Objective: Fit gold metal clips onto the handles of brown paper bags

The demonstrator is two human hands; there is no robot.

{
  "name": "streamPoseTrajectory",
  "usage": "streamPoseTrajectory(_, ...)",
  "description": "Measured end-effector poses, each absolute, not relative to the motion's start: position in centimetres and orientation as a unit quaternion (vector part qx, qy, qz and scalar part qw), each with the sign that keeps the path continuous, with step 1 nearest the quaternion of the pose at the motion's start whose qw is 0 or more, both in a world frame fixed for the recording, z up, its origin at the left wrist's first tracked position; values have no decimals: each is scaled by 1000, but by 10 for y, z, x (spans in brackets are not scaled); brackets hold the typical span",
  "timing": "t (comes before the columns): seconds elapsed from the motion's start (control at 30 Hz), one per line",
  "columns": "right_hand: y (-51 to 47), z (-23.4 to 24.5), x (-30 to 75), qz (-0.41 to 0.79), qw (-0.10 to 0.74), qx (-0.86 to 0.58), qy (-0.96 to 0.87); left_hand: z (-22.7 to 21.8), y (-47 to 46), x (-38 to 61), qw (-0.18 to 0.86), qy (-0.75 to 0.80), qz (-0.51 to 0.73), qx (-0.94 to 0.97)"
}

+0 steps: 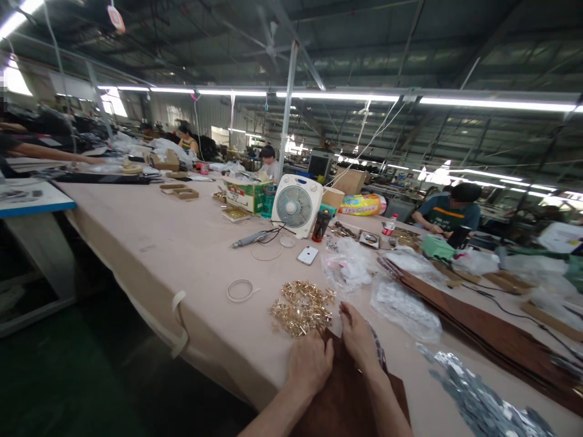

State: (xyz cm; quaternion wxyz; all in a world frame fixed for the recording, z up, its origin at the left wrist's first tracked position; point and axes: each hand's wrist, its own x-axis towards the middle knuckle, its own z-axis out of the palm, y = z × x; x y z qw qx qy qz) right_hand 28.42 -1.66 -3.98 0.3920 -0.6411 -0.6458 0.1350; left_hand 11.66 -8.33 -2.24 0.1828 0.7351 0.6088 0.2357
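Observation:
A brown leather piece point(348, 394) runs up from the bottom edge of the view, with a strip of patterned material point(377, 345) along its right side. My left hand point(310, 359) is closed on its upper left corner, thumb on top. Beside it, my right hand point(359, 335) rests over the right part of the leather, fingers pressed together; whatever sits between those fingertips is hidden. Just beyond both hands lies a loose pile of small gold metal fasteners point(304, 306), close to my left knuckles.
A clear plastic bag point(405, 306), stacked brown leather strips point(483, 328) and silvery metal pieces point(492, 394) lie to the right. Farther back are a phone point(308, 255), a box fan point(297, 206) and a grey handheld tool point(249, 239). A co-worker point(449, 209) sits across the table.

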Motion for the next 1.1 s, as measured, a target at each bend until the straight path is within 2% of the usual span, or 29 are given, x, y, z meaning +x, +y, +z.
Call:
streamPoseTrajectory(0.27,31,-40,282,99,300,-668,-674,-18,-84,116,180,613,235,732)
streamPoseTrajectory(0.47,45,-43,278,84,276,-696,-658,-22,-84,116,180,621,220,731)
streamPoseTrajectory(0.8,38,-54,275,86,297,-700,-643,-20,-82,115,188,610,226,736)
streamPoseTrajectory(1.1,31,-47,271,141,382,-652,-639,-27,-80,116,175,613,235,734)
